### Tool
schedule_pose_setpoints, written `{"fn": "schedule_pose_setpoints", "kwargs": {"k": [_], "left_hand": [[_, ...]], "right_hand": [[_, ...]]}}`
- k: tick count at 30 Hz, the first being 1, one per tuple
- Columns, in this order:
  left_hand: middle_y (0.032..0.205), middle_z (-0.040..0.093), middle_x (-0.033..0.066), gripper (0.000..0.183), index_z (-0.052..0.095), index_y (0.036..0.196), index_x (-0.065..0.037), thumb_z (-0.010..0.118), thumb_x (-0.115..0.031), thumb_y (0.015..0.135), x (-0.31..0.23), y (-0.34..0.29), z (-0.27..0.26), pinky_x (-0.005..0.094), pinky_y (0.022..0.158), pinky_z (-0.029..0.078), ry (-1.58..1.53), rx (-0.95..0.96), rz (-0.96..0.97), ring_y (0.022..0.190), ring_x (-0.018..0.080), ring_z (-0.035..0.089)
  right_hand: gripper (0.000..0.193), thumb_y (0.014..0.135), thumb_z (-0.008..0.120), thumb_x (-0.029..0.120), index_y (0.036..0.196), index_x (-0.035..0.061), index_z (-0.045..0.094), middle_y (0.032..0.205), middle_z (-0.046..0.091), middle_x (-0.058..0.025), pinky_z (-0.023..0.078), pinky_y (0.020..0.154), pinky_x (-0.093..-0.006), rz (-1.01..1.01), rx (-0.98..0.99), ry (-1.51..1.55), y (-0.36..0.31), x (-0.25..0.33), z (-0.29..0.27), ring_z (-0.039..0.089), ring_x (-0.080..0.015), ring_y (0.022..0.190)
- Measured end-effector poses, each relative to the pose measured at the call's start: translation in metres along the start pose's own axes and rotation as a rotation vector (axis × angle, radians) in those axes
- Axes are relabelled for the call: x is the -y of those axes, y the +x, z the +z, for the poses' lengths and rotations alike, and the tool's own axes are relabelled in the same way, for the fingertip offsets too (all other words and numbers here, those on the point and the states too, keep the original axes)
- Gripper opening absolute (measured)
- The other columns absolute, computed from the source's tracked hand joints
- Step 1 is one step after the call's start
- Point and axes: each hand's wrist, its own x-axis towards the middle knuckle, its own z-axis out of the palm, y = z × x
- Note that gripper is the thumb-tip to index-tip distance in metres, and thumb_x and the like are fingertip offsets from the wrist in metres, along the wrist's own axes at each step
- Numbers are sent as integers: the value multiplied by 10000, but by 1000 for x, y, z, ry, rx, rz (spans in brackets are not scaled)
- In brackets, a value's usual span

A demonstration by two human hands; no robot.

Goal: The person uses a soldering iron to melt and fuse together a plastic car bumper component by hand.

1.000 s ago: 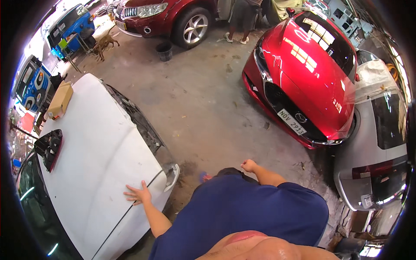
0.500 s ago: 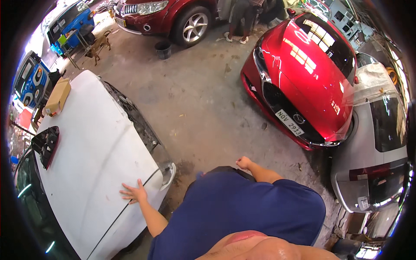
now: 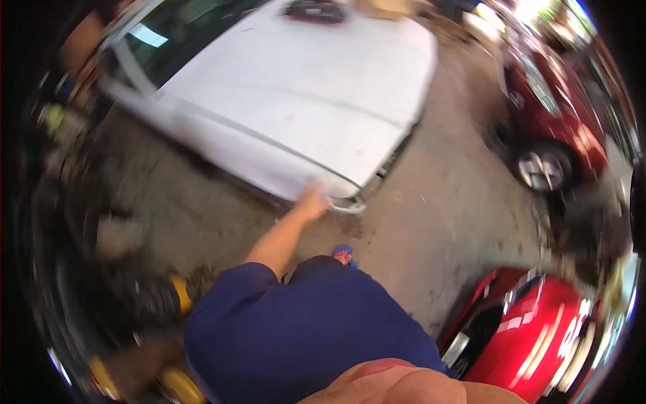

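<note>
My left hand (image 3: pixel 312 202) is at the front corner of the white car (image 3: pixel 296 101), beside the fender and close to the headlight opening. Motion blur smears its fingers, and I cannot tell whether the hand touches the body. My right hand is out of sight. On the far side of the white hood lies a dark lamp unit (image 3: pixel 315 11) with a red edge. Next to it sits a brown cardboard box (image 3: pixel 387 8), partly cut by the picture's upper edge.
At the lower right stands a bright red car (image 3: pixel 525 337). A dark red vehicle (image 3: pixel 558 108) is at the upper right. Blurred dark and yellow items (image 3: pixel 180 293) lie at the lower left. Concrete floor (image 3: pixel 431 215) runs between the cars.
The view has swung left, bringing the white car ahead of me. My left hand, spread flat on the hood before, is now at the fender's front corner. My right hand has left the view.
</note>
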Motion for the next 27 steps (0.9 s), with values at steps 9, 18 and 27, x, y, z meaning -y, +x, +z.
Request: {"fn": "schedule_pose_setpoints", "kwargs": {"k": [9,18,27], "left_hand": [[1556,289,258,995,345,1505,-37,558,-734,828,77,-282,28,428,1190,234,-446,599,-711,1467,380,238],[1075,672,133,705,479,1414,-14,523,-549,958,210,-394,24,429,932,445,-965,62,-1152,993,250,612],[1369,543,144,633,382,1478,-41,435,-457,1003,252,-514,-27,416,971,441,-1119,196,-1536,1202,277,562]], "right_hand": [[221,943,518,243,965,63,645,805,680,-76,532,620,-399,-400,126,-432,64,26,-78,662,-227,707],[267,974,515,281,958,38,622,776,642,-105,526,517,-399,-330,421,-747,131,336,-40,644,-238,620],[436,913,618,342,1167,-10,655,1105,695,-192,501,871,-436,-611,594,-936,139,613,206,664,-362,1023]]}}
